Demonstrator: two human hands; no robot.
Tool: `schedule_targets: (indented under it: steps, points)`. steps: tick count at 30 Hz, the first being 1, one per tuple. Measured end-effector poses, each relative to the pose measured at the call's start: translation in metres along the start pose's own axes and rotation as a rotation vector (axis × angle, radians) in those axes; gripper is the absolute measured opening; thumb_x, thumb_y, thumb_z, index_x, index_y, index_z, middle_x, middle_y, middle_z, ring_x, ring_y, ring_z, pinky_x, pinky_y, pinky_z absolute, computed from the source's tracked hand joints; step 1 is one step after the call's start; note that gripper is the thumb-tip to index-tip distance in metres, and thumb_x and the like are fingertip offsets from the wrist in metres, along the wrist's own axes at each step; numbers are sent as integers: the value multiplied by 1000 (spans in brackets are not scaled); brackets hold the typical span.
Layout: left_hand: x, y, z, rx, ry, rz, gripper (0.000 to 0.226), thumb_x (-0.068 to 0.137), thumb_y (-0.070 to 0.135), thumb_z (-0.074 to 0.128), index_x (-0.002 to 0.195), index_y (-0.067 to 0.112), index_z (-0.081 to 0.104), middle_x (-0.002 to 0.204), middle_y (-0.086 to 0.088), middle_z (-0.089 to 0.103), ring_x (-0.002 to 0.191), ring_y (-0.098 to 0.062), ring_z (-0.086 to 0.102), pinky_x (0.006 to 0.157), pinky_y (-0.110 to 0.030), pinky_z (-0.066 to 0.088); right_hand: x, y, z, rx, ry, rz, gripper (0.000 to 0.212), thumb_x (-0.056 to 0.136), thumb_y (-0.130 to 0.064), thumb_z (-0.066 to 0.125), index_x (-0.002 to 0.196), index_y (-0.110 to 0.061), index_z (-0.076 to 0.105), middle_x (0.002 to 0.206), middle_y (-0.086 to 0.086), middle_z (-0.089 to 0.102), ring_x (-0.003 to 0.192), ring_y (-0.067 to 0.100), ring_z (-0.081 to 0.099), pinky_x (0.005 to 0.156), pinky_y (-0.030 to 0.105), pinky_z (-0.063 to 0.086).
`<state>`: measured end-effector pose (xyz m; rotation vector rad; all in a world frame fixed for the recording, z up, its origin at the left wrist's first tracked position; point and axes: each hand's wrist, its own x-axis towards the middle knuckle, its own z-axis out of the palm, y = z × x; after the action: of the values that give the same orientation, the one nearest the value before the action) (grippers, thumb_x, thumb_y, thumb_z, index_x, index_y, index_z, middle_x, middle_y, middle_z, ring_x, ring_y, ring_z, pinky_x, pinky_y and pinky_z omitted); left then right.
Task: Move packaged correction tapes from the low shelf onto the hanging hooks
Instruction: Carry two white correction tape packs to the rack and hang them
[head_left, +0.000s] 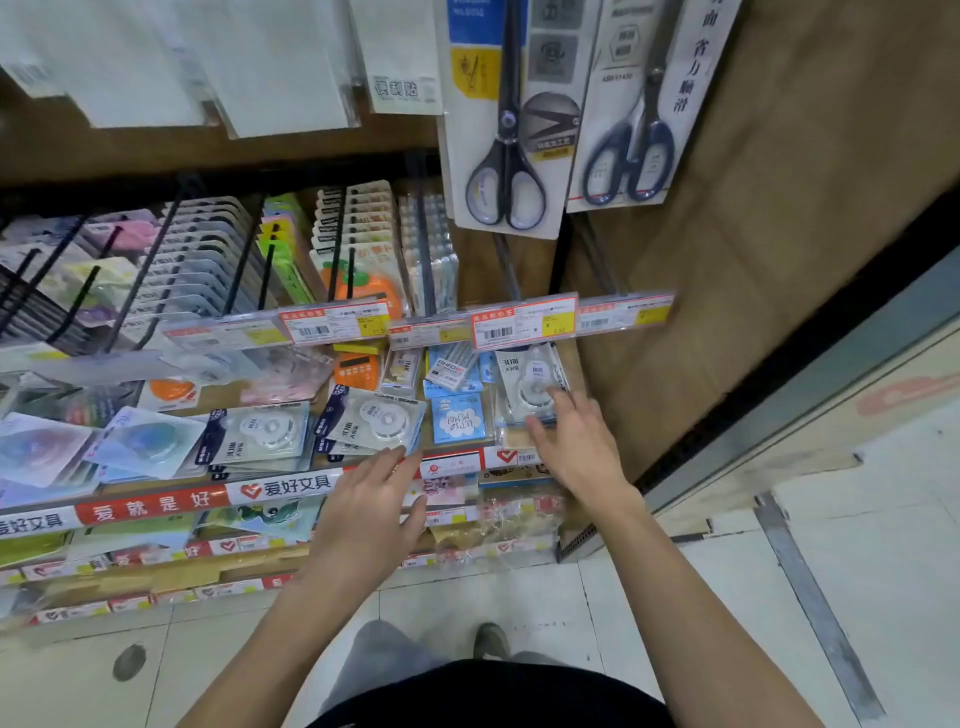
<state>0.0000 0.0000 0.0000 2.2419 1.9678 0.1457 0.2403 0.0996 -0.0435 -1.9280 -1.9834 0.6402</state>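
Several packaged correction tapes lie on the low shelf (291, 486). One pack (371, 418) lies just beyond my left hand (371, 512), whose straight fingers reach its near edge. Another pack (260, 434) lies to its left. At the shelf's right end a pack (527, 382) lies under the price strip, and the fingertips of my right hand (576, 447) touch its near end. Black hanging hooks (150, 265) stick out above the shelf, several loaded with carded goods; the two rightmost hooks (506, 265) look bare.
Price label holders (522, 322) hang at the hook tips, right above the shelf. Two carded scissors (506, 156) hang higher at the right. A brown side panel (779, 234) closes the shelf's right end. More shelves with red strips sit lower, then tiled floor.
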Motion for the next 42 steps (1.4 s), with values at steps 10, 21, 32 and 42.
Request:
schedule_targets:
  steps: [10, 21, 32, 42]
  points:
    - [-4, -3, 7, 71, -33, 45, 41, 77, 34, 69, 114, 15, 72, 114, -4, 73, 104, -27, 71, 82, -44, 59, 48, 9, 33, 88, 84, 217, 61, 98, -48, 53, 147, -13, 43, 141, 20, 46, 130, 35, 41, 104, 44, 38]
    - [0, -2, 3, -41, -77, -43, 52, 94, 36, 62, 142, 20, 52, 141, 2, 57, 131, -22, 53, 104, -39, 44, 53, 18, 26, 252, 71, 247, 65, 88, -43, 71, 144, -20, 46, 132, 16, 51, 123, 36, 51, 98, 43, 44]
    - [49, 23, 7, -185, -191, 19, 45, 97, 32, 55, 140, 21, 52, 134, -2, 60, 119, -23, 58, 91, -34, 47, -31, 36, 8, 936, 159, 319, 40, 83, -19, 82, 119, -23, 66, 124, -1, 68, 106, 2, 65, 89, 15, 50]
    - [131, 40, 46, -229, -262, 18, 37, 96, 31, 59, 128, 12, 59, 127, -11, 64, 109, -30, 62, 87, -38, 51, -106, 39, -11, 1021, 364, 461, 38, 82, -17, 82, 117, -18, 68, 122, -13, 68, 104, -4, 64, 85, 16, 52]
